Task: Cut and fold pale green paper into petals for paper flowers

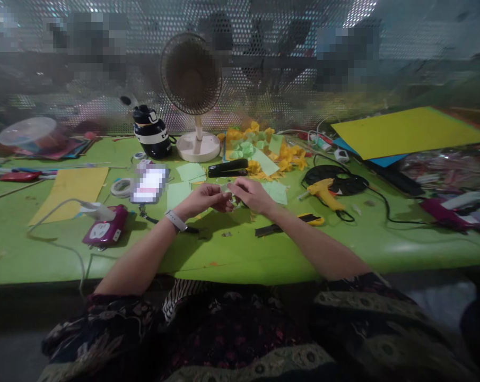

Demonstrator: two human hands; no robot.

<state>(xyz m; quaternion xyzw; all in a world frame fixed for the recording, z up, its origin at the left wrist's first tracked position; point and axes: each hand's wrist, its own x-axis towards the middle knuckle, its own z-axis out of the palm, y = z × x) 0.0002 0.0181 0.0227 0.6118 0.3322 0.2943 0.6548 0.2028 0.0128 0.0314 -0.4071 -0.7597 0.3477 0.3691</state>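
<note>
My left hand (pixel 210 199), with a white band at its wrist, is closed in a pinch over the middle of the table. Beside it, my right hand (pixel 251 194) is closed too, its fingertips nearly meeting the left ones. Between them shows a small piece of pale green paper (pixel 235 201), mostly hidden by the fingers. Flat sheets of pale green paper (pixel 179 194) lie around both hands. Just beyond the hands rests a black stapler (pixel 227 167). A yellow utility knife (pixel 312 218) lies by my right forearm.
Orange and green paper flowers (pixel 255 146) are heaped at the back near a fan (pixel 198 143). A black bottle (pixel 152 135), phone (pixel 150 183), tape roll (pixel 121 187) and purple power socket (pixel 106 228) stand left. Right are a glue gun (pixel 325 193) and yellow sheets (pixel 410 130).
</note>
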